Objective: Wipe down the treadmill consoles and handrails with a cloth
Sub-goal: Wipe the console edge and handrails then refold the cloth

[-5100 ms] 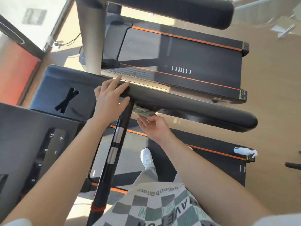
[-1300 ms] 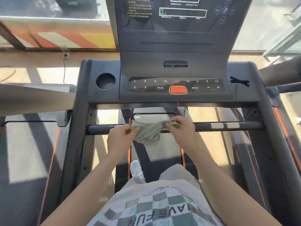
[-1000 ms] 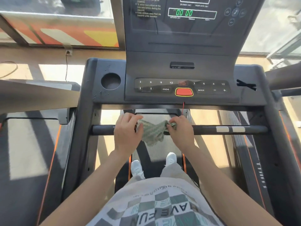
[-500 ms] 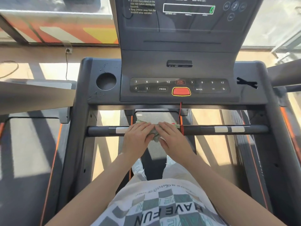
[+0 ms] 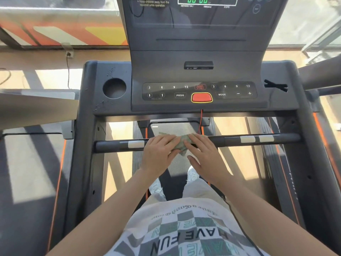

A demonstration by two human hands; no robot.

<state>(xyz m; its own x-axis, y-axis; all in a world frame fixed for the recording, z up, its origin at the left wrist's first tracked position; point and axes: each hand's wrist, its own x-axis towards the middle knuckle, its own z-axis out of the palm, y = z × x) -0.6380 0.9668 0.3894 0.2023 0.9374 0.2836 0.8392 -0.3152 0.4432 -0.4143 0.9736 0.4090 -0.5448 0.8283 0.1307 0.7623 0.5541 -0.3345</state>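
— Sunlit wood floor shows beneath the treadmill frame where you stand. Your left hand (image 5: 158, 154) and right hand (image 5: 206, 159) lie side by side at the middle of the front handrail (image 5: 230, 140), fingers flat, pressing the cloth (image 5: 181, 144) onto it.
— Flat hands suit this, I judge: you pin the bunched cloth over the bar so a sideways slide wipes it. What lies around you?
— Silver pads (image 5: 136, 144) sit on the rail toward each end, and your cloth must cross them. The red cord (image 5: 201, 121) hangs from the console (image 5: 166, 71) edge down to just beside your right fingers, and you could snag it.
— Pale marks show by the cup holder (image 5: 114, 88) at the console's left corner, so you likely have that to wipe.
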